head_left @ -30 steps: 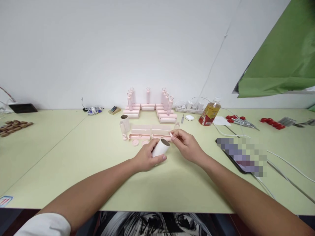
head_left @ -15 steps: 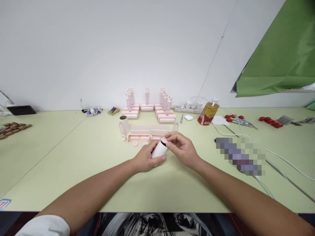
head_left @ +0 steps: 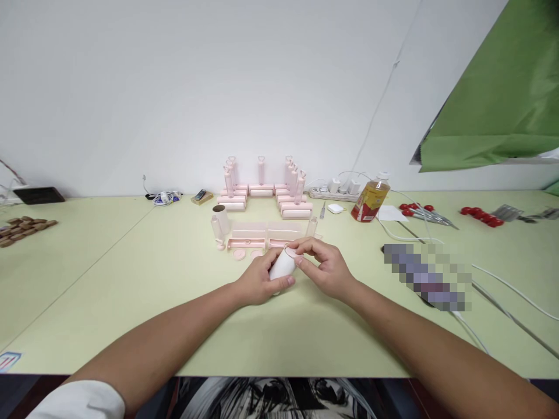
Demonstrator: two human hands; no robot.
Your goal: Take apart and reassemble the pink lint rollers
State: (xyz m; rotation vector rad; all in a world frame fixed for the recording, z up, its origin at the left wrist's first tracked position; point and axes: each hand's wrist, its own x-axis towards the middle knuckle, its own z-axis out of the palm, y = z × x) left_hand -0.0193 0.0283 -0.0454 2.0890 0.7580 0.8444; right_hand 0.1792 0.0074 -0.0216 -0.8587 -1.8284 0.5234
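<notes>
My left hand point(head_left: 258, 282) is wrapped round a white sticky-paper roll point(head_left: 282, 267), which looks like a lint roller refill and is tilted with its upper end toward my right. At that end my right hand point(head_left: 325, 266) has its fingers and thumb on a pink round end cap point(head_left: 290, 252), which sits against the roll's mouth. How deep the cap goes in cannot be told. Just beyond my hands lie two pink open cases point(head_left: 247, 244) with clear pink covers point(head_left: 248, 231). Two pink discs point(head_left: 239, 255) rest in front of them. Another white roll point(head_left: 222, 220) stands at the left, beside a clear pink handle point(head_left: 216, 228).
Several pink lint rollers point(head_left: 295, 209) stand in rows by the wall. Toward the right are a power strip point(head_left: 334, 194), a drink bottle point(head_left: 371, 199), red-handled tools point(head_left: 419, 213), a blurred-out item point(head_left: 423, 279) and cables. Brown wooden pieces point(head_left: 26, 230) lie far left.
The pink cap has come down onto the roll's end, and the dark opening that showed beneath it is now covered. Both hands have hardly shifted.
</notes>
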